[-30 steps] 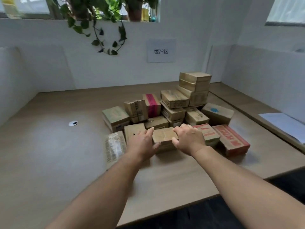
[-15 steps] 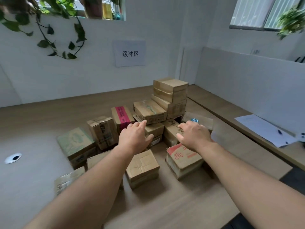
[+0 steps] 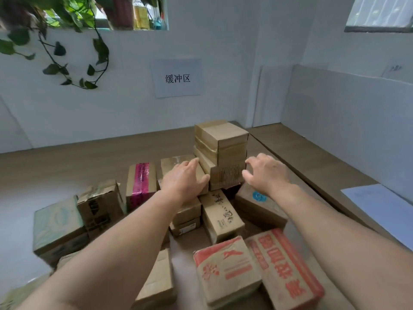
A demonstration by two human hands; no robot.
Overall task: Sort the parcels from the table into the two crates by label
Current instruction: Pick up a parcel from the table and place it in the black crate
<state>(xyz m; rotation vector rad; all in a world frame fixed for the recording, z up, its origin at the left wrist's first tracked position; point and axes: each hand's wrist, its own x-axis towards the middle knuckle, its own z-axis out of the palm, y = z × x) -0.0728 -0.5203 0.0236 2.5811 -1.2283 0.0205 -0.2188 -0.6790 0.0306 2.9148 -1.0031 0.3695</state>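
Cardboard parcels [image 3: 220, 217] cluster on the wooden bench [image 3: 67, 166]. Left hand [image 3: 184, 177] and right hand [image 3: 267, 173], fingers spread wide, flank the stacked boxes [image 3: 223, 153] at twelve o'clock, holding nothing.

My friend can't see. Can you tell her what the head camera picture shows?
Two bare hands, left hand and right hand, reach open toward a stack of boxes in a pile of cardboard parcels on a wooden table. Behind, a white wall holds a paper sign and a hanging plant.
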